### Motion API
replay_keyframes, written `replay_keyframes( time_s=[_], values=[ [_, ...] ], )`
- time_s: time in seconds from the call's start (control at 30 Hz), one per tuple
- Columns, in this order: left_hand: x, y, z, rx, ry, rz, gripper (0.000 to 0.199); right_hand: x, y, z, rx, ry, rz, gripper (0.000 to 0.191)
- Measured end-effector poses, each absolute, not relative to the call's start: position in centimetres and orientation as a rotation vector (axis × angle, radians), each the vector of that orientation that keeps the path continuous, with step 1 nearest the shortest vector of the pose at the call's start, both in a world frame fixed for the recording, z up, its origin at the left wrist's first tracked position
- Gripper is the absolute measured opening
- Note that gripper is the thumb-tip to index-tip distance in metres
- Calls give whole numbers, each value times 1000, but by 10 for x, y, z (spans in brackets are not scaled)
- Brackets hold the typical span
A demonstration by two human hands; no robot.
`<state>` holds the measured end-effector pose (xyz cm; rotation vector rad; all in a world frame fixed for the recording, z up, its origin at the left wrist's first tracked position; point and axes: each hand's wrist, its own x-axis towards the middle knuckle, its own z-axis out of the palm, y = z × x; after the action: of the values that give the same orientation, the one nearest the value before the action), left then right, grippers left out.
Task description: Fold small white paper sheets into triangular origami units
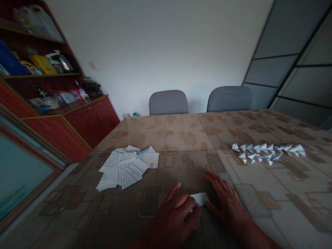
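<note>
A small piece of white paper [201, 198] lies on the table between my two hands, its near edge partly hidden by fingers. My left hand [177, 214] closes thumb and curled fingers on the paper's left end, with one finger lifted away from the rest. To the right, my right hand [227, 199] lies low over the tabletop, its fingers stretched out and its thumb at the paper's right edge. Any folds in the paper are too dark and small to make out.
A loose pile of printed paper slips [124, 168] lies at the left, with a pen [143, 150] on it. Folded paper pieces [264, 148] stand in rows at the right on the patterned table [181, 135]. Two grey chairs [168, 102] stand behind.
</note>
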<state>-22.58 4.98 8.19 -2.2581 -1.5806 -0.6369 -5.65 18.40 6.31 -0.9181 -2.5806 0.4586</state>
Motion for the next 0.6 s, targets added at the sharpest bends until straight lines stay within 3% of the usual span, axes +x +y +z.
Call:
replay_keyframes(
  time_s=[0.6],
  values=[
    [-233, 36, 67, -2290, -1662, -773, 22, -64, 165, 52, -783, -2488, 346, 63]
  ],
)
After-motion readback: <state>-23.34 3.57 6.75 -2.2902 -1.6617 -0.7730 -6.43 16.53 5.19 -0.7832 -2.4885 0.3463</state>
